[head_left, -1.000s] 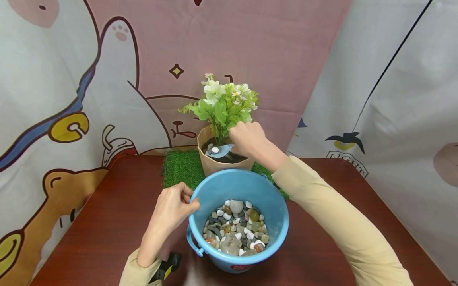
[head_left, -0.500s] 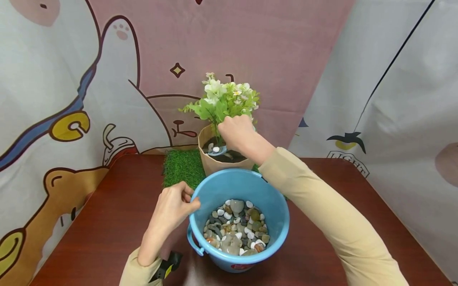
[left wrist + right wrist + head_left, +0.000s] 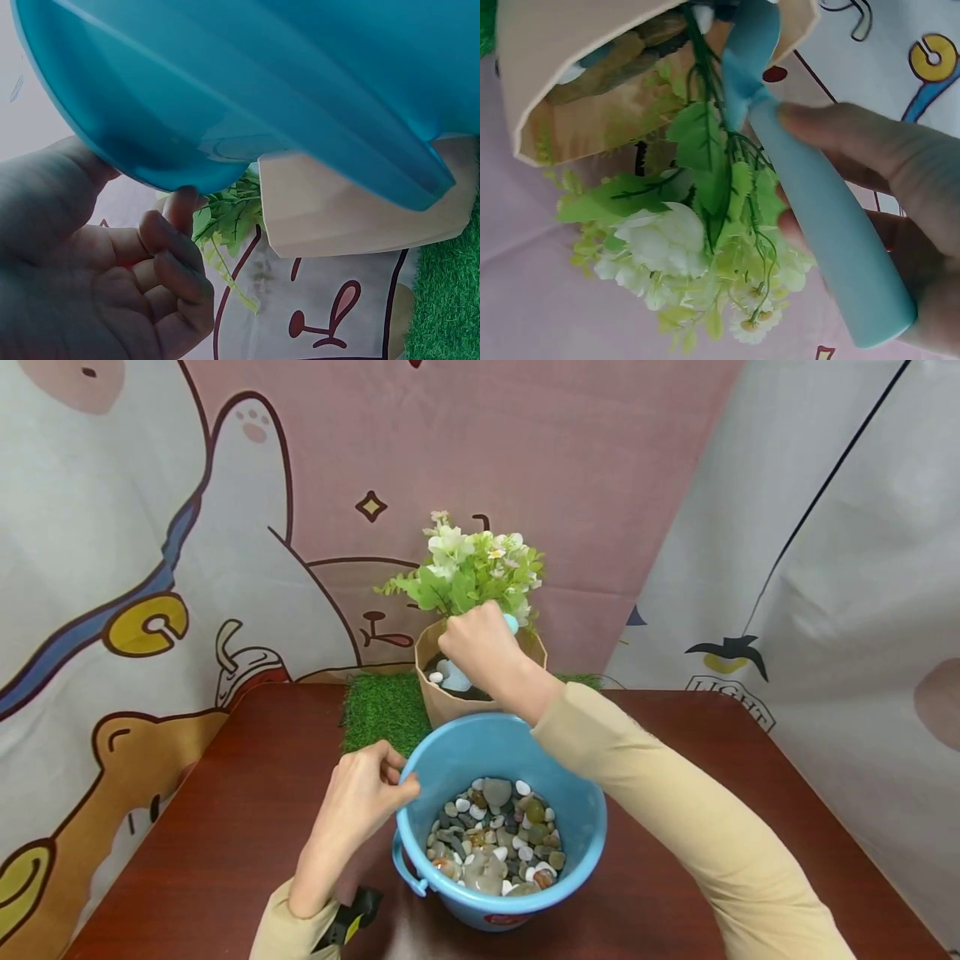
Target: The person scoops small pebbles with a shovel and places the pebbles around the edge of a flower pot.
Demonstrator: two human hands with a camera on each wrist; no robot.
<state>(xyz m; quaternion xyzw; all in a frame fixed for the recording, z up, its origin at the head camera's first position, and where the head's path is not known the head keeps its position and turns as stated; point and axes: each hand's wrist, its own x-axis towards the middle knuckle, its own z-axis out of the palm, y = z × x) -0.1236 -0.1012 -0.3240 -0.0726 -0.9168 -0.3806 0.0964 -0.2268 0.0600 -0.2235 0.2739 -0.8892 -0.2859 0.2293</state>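
Note:
My right hand (image 3: 483, 643) grips the pale blue handle (image 3: 829, 225) of a small trowel over the paper-wrapped flowerpot (image 3: 442, 706). In the head view the trowel's blade (image 3: 454, 678) dips inside the pot's rim, tilted, with a white pebble (image 3: 436, 677) at its left edge. White flowers and green leaves (image 3: 465, 578) rise from the dark soil behind my fist. At the near side, the thumb and fingers of my left hand (image 3: 360, 797) pinch the left rim of a blue bucket (image 3: 577, 802). Mixed pebbles (image 3: 495, 843) cover the bucket's bottom.
The bucket stands on a dark red-brown table (image 3: 262, 793), directly in front of the pot. A mat of artificial grass (image 3: 384, 710) lies under the pot. The bucket's handle (image 3: 405, 868) hangs down at its left side. A printed cloth (image 3: 585, 468) hangs behind the table.
My right hand has moved left over the pot, and the trowel has turned so its blade tips down. The white pebble has gone from on the blade to beside it. The left hand stays put.

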